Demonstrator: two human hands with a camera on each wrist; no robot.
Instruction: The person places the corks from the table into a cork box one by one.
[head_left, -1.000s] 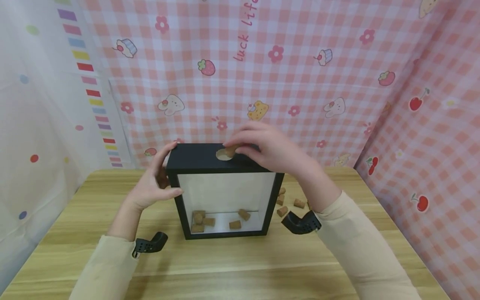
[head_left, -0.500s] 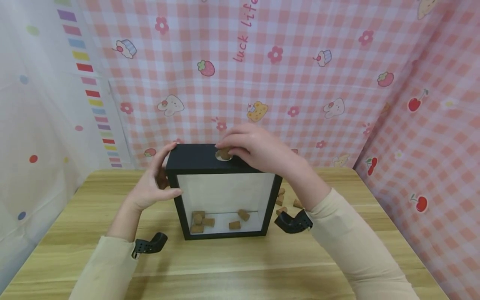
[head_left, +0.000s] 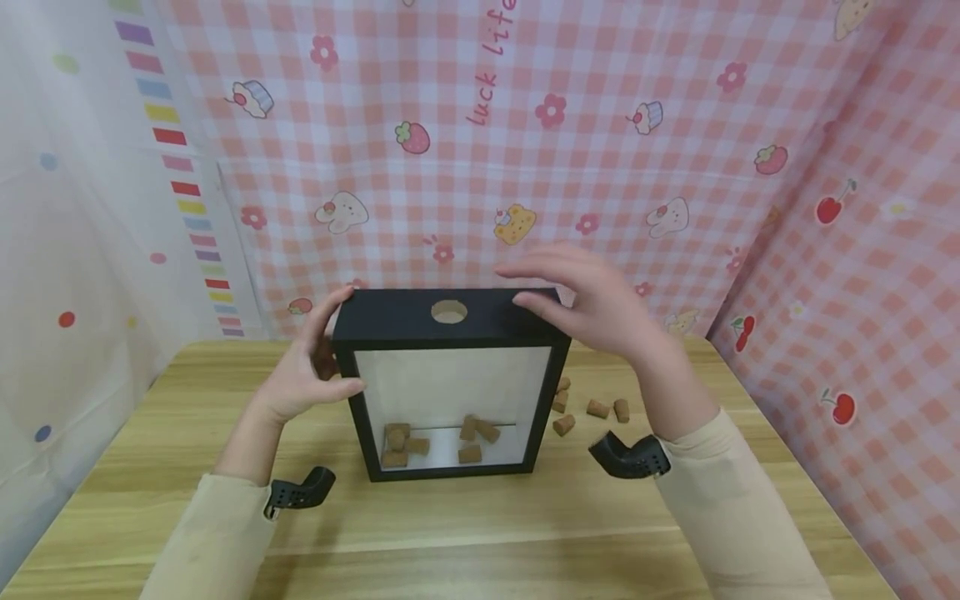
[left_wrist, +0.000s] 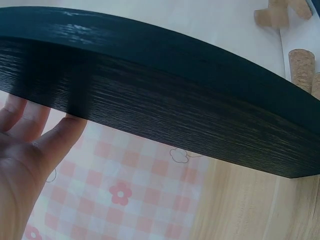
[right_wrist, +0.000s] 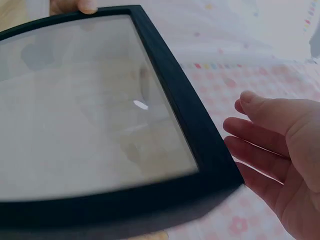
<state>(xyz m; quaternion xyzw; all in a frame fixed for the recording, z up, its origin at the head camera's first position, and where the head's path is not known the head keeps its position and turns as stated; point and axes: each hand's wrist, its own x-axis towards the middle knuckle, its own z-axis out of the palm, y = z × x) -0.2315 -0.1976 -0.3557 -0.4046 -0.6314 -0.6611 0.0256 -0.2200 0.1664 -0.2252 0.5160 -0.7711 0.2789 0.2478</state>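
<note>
A black shadow-box frame [head_left: 390, 317] with a clear front stands upright on the table, a round hole [head_left: 449, 312] in its top. My left hand [head_left: 300, 375] grips its left side, thumb on the front edge and fingers reaching round; the left wrist view shows those fingers [left_wrist: 62, 137] at the side panel's far edge. Over the top's right end hovers my right hand [head_left: 592, 296], fingers spread and holding nothing. Several wine corks lie on the box floor, among them a cork [head_left: 469, 454] in front and a leaning cork [head_left: 468, 427] behind it.
Right of the box, several more corks lie loose on the wooden table [head_left: 450, 542], including one cork [head_left: 564, 425] near its side and another cork [head_left: 621, 411] farther out. A checked pink cloth [head_left: 450, 183] hangs close behind.
My right hand has let a cork go through the hole and drawn back up to the right, fingers opening. One more cork lies inside at right. The left hand keeps its grip.
</note>
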